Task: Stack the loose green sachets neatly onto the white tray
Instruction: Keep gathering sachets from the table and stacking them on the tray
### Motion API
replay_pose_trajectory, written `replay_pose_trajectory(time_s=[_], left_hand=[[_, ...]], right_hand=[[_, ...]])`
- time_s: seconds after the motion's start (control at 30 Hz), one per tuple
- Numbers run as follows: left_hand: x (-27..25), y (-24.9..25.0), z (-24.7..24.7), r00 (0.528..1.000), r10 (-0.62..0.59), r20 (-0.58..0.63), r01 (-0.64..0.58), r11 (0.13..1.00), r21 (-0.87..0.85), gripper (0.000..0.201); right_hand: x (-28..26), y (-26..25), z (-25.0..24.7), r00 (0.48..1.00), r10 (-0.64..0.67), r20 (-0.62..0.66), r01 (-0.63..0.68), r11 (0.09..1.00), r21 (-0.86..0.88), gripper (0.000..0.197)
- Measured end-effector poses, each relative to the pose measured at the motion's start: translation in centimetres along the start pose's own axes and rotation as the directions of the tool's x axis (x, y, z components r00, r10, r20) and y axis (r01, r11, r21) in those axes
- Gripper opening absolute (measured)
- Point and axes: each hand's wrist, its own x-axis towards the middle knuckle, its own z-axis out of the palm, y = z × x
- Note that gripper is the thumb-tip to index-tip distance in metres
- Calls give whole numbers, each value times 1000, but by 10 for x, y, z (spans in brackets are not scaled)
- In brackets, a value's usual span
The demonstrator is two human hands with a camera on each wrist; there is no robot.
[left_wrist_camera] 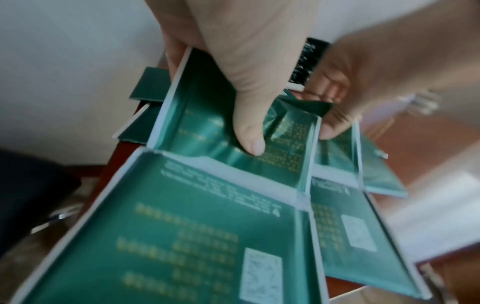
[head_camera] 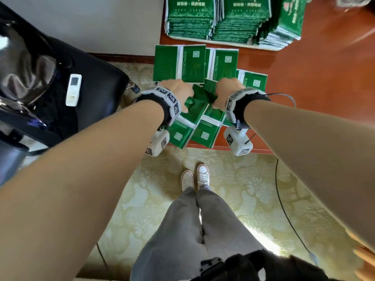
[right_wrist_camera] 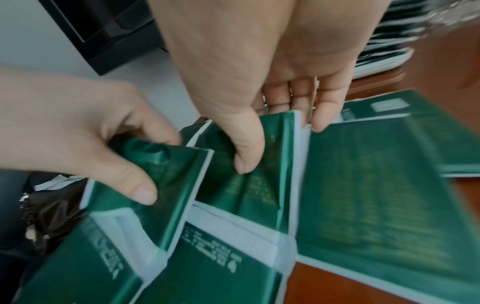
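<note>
Green sachets joined in strips by white seams lie at the near edge of the red-brown table [head_camera: 324, 88]. My left hand [head_camera: 178, 90] pinches one crumpled sachet strip [head_camera: 180, 132], thumb [left_wrist_camera: 249, 131] on top and fingers behind. My right hand [head_camera: 227, 92] pinches the neighbouring strip [head_camera: 207, 130], with its thumb [right_wrist_camera: 246, 152] on the face and fingers behind the top edge. Both strips hang past the table edge. More loose sachets [head_camera: 192, 61] lie flat just beyond my hands. The white tray [head_camera: 239, 44] at the back holds tall stacks of sachets [head_camera: 190, 17].
A black chair [head_camera: 97, 82] with a dark bag and a white remote [head_camera: 73, 90] stands to the left of the table. Below are patterned carpet, my white shoes [head_camera: 195, 176] and a black cable [head_camera: 284, 209] at the right.
</note>
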Motion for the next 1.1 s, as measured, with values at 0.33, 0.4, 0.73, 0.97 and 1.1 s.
replay_pose_trajectory(time_s=[0.33, 0.4, 0.73, 0.97, 1.1], left_hand=[[2, 54, -44, 999, -39, -34, 33, 989, -146, 59], [13, 78, -53, 1000, -11, -19, 9, 993, -120, 52], [75, 182, -77, 998, -57, 18, 59, 990, -130, 40], [79, 221, -91, 990, -137, 30, 140, 970, -197, 24], [60, 240, -81, 991, -129, -14, 122, 961, -249, 21]], right_hand=[[-63, 136, 2, 981, 157, -114, -160, 987, -17, 12], [-72, 158, 0, 979, 169, -113, -176, 983, -53, 21], [-70, 268, -16, 996, 84, 5, -81, 968, -238, 35], [-80, 314, -23, 1000, -3, 23, 9, 966, -260, 22], [-98, 323, 0, 999, -24, 24, 29, 977, -210, 34]])
